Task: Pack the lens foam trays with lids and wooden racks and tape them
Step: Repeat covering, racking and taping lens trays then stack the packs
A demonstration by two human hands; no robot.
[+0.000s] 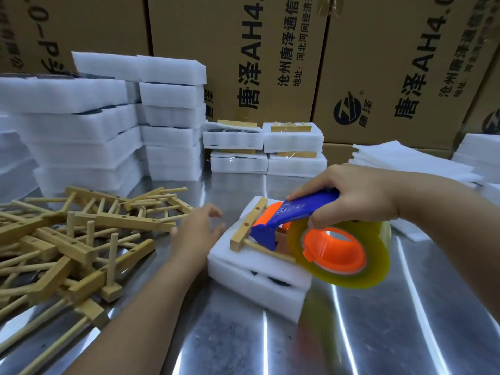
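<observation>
White foam tray [243,263], lid on, lies on the steel table [351,334] between the two hands, with a wooden rack [247,223] resting across its top. The right hand [351,193] grips the blue handle of a tape dispenser [311,207], whose front end sits over the rack. Its yellowish tape roll [378,266] overhangs the tray's right edge. The left hand [197,231] is released, fingers loosely spread at the tray's left edge. Left of it lie loose racks [67,239] in a heap. Beyond both hands stand taped packs [265,147].

Both forearms reach forward, left hand [195,230] with fingers loosely extended, right hand [351,196] gripping a tape dispenser [297,210].
</observation>
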